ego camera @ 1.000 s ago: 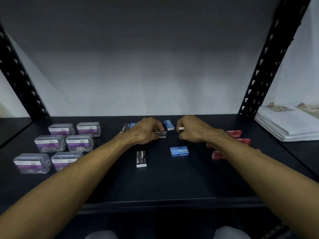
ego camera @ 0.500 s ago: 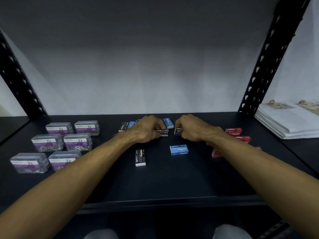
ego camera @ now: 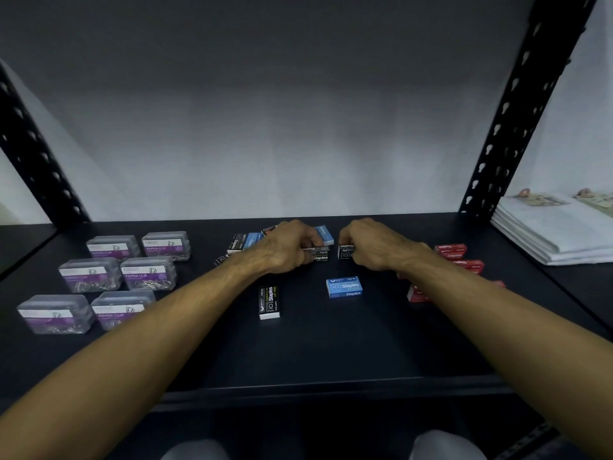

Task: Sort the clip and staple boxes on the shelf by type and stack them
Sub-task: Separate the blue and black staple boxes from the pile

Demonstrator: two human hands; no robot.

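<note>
Dark metal shelf (ego camera: 315, 353) against a pale wall, six clear paper-clip boxes (ego camera: 149, 273) in pairs along its left edge. Left hand (ego camera: 287, 249) fingers curl round a black staple box (ego camera: 320, 254) near the back edge; right hand (ego camera: 371, 245) pinches another black box (ego camera: 346, 252). Two staple boxes lie loose mid-shelf, four red ones (ego camera: 451, 251) visible at the right edge.

One view only, from a wide-angle camera worn on the person's head. It faces forward and down into a shelf bay, close enough that both forearms enter from the bottom corners and run toward the centre. The dark flat shelf board (ego camera: 331, 353) fills the lower half; the pale back wall (ego camera: 298, 144) fills the upper half. Black perforated metal uprights (ego camera: 517, 104) lean inward at either edge, showing lens distortion. The front lip of the board lies near the bottom edge.
</note>
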